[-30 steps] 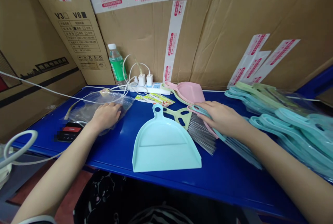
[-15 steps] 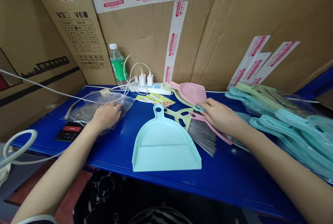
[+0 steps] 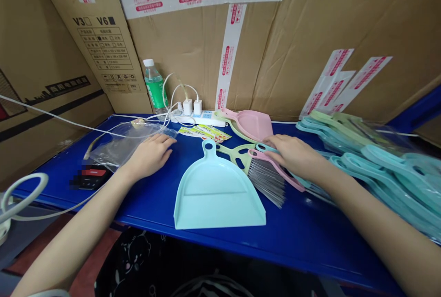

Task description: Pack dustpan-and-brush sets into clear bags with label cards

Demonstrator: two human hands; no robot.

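Observation:
A light blue dustpan (image 3: 220,196) lies flat on the blue table, handle toward the back. My left hand (image 3: 151,154) is open to the left of it, fingers loosely stretched, at the edge of a clear plastic bag (image 3: 115,143). My right hand (image 3: 292,157) is closed, thumb and fingers around the handle of a light blue brush (image 3: 262,147); the palm hides part of the brush. In front of that hand rests a pink brush (image 3: 267,177) with grey bristles. A green brush (image 3: 241,153) lies partly under it.
Behind lie a pink dustpan (image 3: 255,124), paper packets (image 3: 205,132) and a power strip (image 3: 206,117) with white cables. A bottle (image 3: 155,88) stands by the cardboard boxes. Bagged blue brush-and-dustpan sets (image 3: 396,173) are heaped at right. A black-and-red object (image 3: 93,177) lies left.
My left hand has moved right, off the plastic bag toward the dustpan. My right hand has shifted slightly, and the light blue brush handle now lies a little nearer me.

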